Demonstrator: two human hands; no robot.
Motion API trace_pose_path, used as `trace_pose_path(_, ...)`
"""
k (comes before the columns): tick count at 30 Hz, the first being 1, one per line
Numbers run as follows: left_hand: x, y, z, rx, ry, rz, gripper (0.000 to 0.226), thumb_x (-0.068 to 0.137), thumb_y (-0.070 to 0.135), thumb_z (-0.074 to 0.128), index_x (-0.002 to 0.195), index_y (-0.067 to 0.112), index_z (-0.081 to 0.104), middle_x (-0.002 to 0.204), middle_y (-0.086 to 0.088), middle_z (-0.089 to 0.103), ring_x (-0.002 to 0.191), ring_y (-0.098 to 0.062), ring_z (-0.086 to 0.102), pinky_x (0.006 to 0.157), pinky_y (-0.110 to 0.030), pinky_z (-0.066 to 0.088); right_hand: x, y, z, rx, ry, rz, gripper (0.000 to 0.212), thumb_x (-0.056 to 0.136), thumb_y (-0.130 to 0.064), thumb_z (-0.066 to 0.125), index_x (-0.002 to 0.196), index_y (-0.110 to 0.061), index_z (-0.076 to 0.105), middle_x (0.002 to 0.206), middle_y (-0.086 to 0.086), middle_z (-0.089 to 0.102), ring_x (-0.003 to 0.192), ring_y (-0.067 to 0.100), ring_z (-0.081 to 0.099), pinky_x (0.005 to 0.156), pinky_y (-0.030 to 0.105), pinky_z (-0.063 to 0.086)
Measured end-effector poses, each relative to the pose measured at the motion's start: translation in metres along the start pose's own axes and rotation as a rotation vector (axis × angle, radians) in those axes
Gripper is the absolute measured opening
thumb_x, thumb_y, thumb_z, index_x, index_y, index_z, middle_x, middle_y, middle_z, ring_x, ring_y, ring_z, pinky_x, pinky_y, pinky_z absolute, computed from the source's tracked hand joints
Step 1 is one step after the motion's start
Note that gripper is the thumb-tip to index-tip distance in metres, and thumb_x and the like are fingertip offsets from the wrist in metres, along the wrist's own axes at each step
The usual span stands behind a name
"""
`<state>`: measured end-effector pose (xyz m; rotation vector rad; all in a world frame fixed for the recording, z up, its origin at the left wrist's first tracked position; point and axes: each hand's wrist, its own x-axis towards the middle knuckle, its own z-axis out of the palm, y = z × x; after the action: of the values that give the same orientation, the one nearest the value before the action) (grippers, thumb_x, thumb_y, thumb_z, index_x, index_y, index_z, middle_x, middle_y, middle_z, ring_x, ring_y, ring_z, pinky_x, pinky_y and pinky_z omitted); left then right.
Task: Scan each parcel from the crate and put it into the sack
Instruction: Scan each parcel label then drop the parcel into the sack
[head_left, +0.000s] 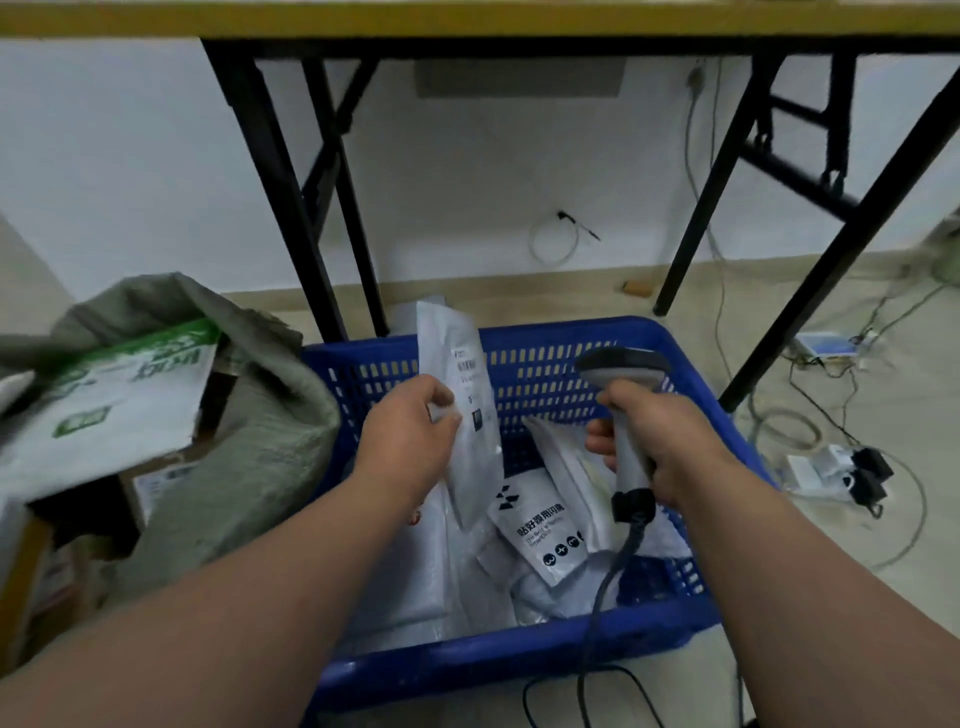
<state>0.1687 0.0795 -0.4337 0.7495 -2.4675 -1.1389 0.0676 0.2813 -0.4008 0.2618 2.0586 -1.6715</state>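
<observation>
Now the left hand (410, 426) lifts a flat white parcel (462, 410) upright above the blue crate (519, 660), fingers (441, 402) pinching its left edge so the printed face turns toward the scanner (626, 410). The right hand (660, 452) grips that scanner's handle, head aimed left at the parcel, its cable trailing near. The parcel looks thin, glossy, pale, with small dark print. More white parcels (540, 535) lie in the crate; the grey sack (260, 441) gapes open at left, boxes already inside, handy for the drop.

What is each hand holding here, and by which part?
Left hand pinches a white parcel at its left edge; right hand grips the scanner by its handle.
</observation>
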Motion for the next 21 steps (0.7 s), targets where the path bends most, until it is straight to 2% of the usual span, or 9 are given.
trace_pose_path(2, -0.006, 0.005, -0.010, -0.015, 0.059, 0.019, 0.026, 0.088, 0.013, 0.064, 0.085, 0.034, 0.048, 0.084, 0.009, 0.061, 0.072, -0.003, 0.055, 0.056, -0.020, 0.042, -0.015, -0.005, 0.002, -0.024, -0.040, -0.037, 0.012, 0.090, -0.021, 0.058, 0.090, -0.011, 0.065, 0.073, 0.011, 0.069, 0.063, 0.022, 0.067, 0.059, 0.032, 0.047)
trace_pose_path(4, -0.010, 0.009, -0.019, -0.074, 0.114, 0.016, 0.035, 0.085, 0.007, 0.063, 0.102, 0.031, 0.045, 0.085, 0.006, 0.063, 0.076, -0.012, 0.061, 0.062, -0.028, 0.047, -0.026, -0.010, 0.004, -0.050, -0.069, -0.070, 0.011, 0.090, -0.019, 0.057, 0.091, -0.010, 0.064, 0.072, 0.011, 0.069, 0.062, 0.023, 0.066, 0.059, 0.032, 0.046)
trace_pose_path(7, -0.011, 0.010, -0.028, -0.203, 0.172, -0.042, 0.057, 0.085, 0.007, 0.065, 0.132, 0.030, 0.042, 0.083, 0.015, 0.065, 0.076, 0.001, 0.063, 0.056, -0.010, 0.040, -0.039, -0.017, 0.005, -0.082, -0.107, -0.120, 0.010, 0.090, -0.017, 0.057, 0.093, -0.009, 0.063, 0.068, 0.009, 0.070, 0.061, 0.022, 0.065, 0.059, 0.034, 0.048)
trace_pose_path(8, -0.010, 0.009, -0.030, -0.233, 0.170, -0.065, 0.050, 0.085, 0.008, 0.065, 0.127, 0.030, 0.050, 0.081, 0.017, 0.065, 0.076, 0.002, 0.064, 0.055, -0.009, 0.041, -0.042, -0.019, 0.006, -0.084, -0.121, -0.134, 0.011, 0.090, -0.017, 0.058, 0.094, -0.008, 0.063, 0.067, 0.009, 0.070, 0.060, 0.022, 0.065, 0.060, 0.034, 0.048)
trace_pose_path(9, -0.009, 0.008, -0.032, -0.268, 0.171, -0.088, 0.034, 0.086, 0.008, 0.065, 0.110, 0.030, 0.059, 0.079, 0.018, 0.066, 0.078, -0.001, 0.066, 0.057, -0.013, 0.046, -0.045, -0.021, 0.006, -0.082, -0.134, -0.145, 0.011, 0.090, -0.016, 0.058, 0.095, -0.008, 0.063, 0.067, 0.009, 0.070, 0.060, 0.021, 0.065, 0.059, 0.035, 0.048)
trace_pose_path(11, -0.008, 0.005, -0.034, -0.359, 0.174, -0.165, 0.024, 0.085, 0.006, 0.065, 0.082, 0.029, 0.065, 0.077, 0.011, 0.070, 0.080, -0.017, 0.070, 0.066, -0.034, 0.059, -0.050, -0.023, 0.007, -0.068, -0.165, -0.164, 0.011, 0.090, -0.015, 0.057, 0.094, -0.007, 0.063, 0.066, 0.009, 0.070, 0.056, 0.019, 0.065, 0.055, 0.033, 0.048)
trace_pose_path(13, -0.004, 0.002, -0.035, -0.431, 0.179, -0.220, 0.019, 0.085, 0.005, 0.065, 0.079, 0.022, 0.067, 0.077, 0.001, 0.072, 0.080, -0.027, 0.071, 0.075, -0.049, 0.060, -0.054, -0.025, 0.008, -0.043, -0.198, -0.174, 0.010, 0.089, -0.013, 0.057, 0.093, -0.006, 0.063, 0.064, 0.010, 0.070, 0.053, 0.018, 0.065, 0.050, 0.030, 0.049)
trace_pose_path(17, 0.004, 0.000, -0.034, -0.555, 0.191, -0.267, 0.019, 0.089, 0.006, 0.063, 0.079, 0.022, 0.068, 0.071, 0.007, 0.072, 0.073, -0.022, 0.069, 0.067, -0.036, 0.060, -0.060, -0.026, 0.011, -0.018, -0.254, -0.177, 0.013, 0.089, -0.013, 0.058, 0.092, -0.003, 0.063, 0.063, 0.013, 0.069, 0.050, 0.019, 0.064, 0.045, 0.026, 0.049)
trace_pose_path(21, 0.007, 0.001, -0.036, -0.606, 0.177, -0.275, 0.020, 0.090, 0.006, 0.062, 0.077, 0.020, 0.066, 0.068, 0.005, 0.069, 0.071, -0.021, 0.063, 0.069, -0.037, 0.055, -0.064, -0.026, 0.014, -0.045, -0.254, -0.226, 0.014, 0.089, -0.017, 0.062, 0.089, -0.004, 0.066, 0.062, 0.012, 0.069, 0.050, 0.019, 0.064, 0.046, 0.028, 0.049)
